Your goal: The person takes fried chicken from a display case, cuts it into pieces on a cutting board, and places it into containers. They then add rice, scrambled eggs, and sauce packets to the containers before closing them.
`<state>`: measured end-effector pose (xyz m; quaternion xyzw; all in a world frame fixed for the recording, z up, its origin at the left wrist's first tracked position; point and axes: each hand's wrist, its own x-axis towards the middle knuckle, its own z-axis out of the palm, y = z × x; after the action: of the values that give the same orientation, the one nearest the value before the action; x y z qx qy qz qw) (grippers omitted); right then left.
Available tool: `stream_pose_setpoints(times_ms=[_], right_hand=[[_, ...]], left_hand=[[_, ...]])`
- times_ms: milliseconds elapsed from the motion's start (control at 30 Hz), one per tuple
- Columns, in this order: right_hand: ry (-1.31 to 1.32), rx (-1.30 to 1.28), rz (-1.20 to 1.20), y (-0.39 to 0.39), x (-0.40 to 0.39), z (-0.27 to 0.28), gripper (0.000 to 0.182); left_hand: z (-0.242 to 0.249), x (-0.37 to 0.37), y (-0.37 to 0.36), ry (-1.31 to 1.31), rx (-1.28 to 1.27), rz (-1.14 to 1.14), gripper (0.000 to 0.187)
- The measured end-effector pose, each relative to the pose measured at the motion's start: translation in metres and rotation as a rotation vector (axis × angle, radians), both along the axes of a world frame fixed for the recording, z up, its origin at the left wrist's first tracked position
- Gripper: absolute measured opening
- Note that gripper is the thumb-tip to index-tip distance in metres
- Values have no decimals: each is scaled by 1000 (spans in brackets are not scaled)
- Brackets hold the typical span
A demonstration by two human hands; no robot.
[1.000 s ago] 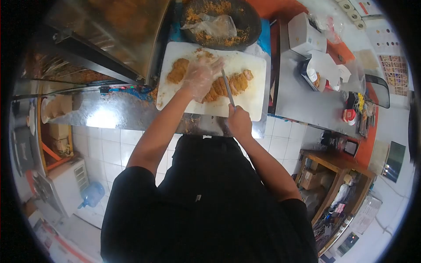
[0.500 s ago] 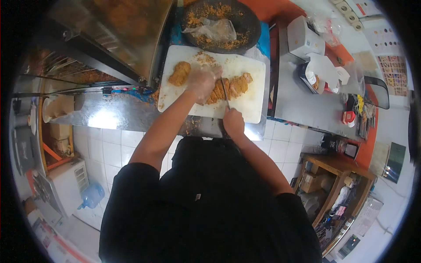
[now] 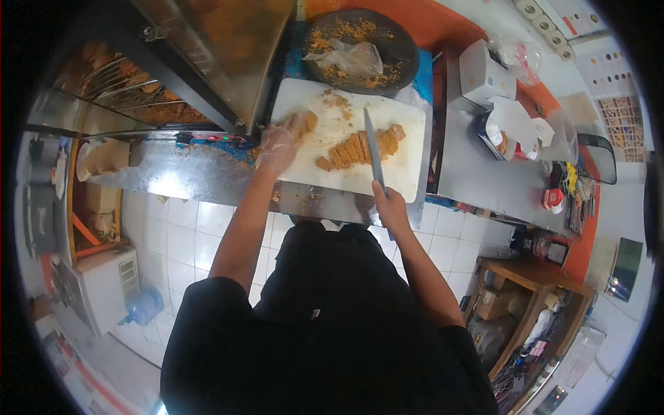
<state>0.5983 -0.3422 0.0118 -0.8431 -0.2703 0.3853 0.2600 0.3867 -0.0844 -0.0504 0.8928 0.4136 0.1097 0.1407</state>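
Covering part of a breaded piece at the left end of the cutting board, the gloved left hand is nearer it; blur hides whether its fingers grip. Mid-board, a sliced piece slants away rightward; the right hand, wrapped around a knife at the board's near edge, points it across the slices.
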Motion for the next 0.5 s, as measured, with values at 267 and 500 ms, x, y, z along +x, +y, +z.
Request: stream_pose_setpoints(times_ms=[267,500], right_hand=[[-104,13,303,76,-66,13,63],[-230,-122,447,121,-81,4,59]], left_hand=[[-42,-40,-2,-314,-248,196,55],[26,-21,-12,-424,-412,301,53]])
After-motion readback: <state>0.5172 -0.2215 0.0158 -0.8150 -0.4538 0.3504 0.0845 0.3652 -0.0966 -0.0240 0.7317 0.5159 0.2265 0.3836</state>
